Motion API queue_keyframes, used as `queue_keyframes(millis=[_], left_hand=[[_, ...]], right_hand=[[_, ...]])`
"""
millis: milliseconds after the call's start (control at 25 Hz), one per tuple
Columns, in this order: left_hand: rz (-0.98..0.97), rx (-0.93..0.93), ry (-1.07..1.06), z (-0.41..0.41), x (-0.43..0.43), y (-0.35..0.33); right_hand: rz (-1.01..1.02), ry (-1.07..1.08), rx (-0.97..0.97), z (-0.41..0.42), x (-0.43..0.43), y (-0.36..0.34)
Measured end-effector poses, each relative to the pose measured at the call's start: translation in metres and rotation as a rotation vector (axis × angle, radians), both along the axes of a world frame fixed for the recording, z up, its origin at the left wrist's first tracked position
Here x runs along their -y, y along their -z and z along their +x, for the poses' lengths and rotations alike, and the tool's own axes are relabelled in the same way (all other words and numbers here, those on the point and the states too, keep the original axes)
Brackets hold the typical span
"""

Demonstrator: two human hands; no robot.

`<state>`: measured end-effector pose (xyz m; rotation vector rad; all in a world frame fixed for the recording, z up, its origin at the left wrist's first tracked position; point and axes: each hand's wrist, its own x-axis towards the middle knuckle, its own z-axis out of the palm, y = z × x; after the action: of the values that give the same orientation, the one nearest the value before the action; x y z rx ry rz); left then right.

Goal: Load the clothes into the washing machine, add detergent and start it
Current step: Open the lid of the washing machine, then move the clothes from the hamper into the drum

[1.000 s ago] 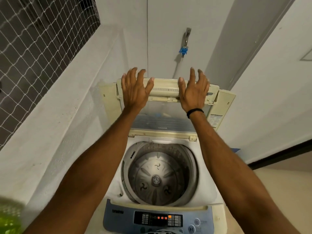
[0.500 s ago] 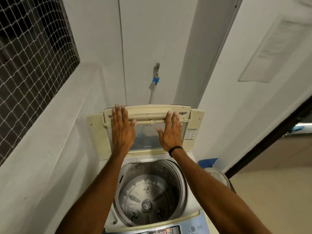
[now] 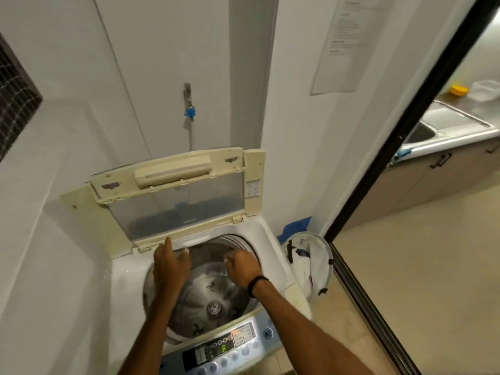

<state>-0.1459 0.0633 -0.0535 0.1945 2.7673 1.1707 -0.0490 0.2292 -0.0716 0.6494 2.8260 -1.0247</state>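
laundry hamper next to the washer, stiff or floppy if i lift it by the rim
Probably floppy: the laundry hamper looks like thin fabric hung from a hoop rim. Likely light, as only some crumpled clothes show inside. It may sag or tip if lifted from one side.

A tap (image 3: 187, 94) with a blue piece is on the white wall. A paper sheet (image 3: 343, 44) hangs nearby. Past the doorway, a desk (image 3: 457, 139) holds a sink (image 3: 420, 133), a yellow thing (image 3: 459, 90) and a clear box (image 3: 485, 90).
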Motion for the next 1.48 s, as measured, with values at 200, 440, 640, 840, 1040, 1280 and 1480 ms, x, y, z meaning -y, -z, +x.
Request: queue_keyframes(millis=[200, 440, 640, 840, 1040, 1280, 1480], left_hand=[[0.057, 0.191, 0.054, 0.154, -0.061, 0.033], [-0.029, 0.612, 0.312, 0.309, -0.173, 0.069], [-0.179, 0.908, 0.494, 0.375, -0.255, 0.100], [-0.181, 1.049, 0.452, 0.363, -0.326, 0.123], [-0.181, 1.132, 0.261, 0.304, -0.407, 0.188], [-0.204, 1.083, 0.026, 0.194, -0.501, 0.332], [-0.215, 0.972, -0.019, 0.131, -0.529, 0.495]], right_hand=[[-0.169, 0.231, -0.072, 0.102, -0.052, 0.032], [-0.324, 0.580, 0.091, 0.262, -0.182, 0.099], [-0.498, 0.841, 0.284, 0.367, -0.258, 0.152], [-0.606, 0.895, 0.367, 0.369, -0.317, 0.178], [-0.633, 0.844, 0.487, 0.315, -0.380, 0.193], [-0.537, 0.508, 0.662, 0.198, -0.471, 0.301], [-0.328, 0.129, 0.755, 0.076, -0.529, 0.500]])
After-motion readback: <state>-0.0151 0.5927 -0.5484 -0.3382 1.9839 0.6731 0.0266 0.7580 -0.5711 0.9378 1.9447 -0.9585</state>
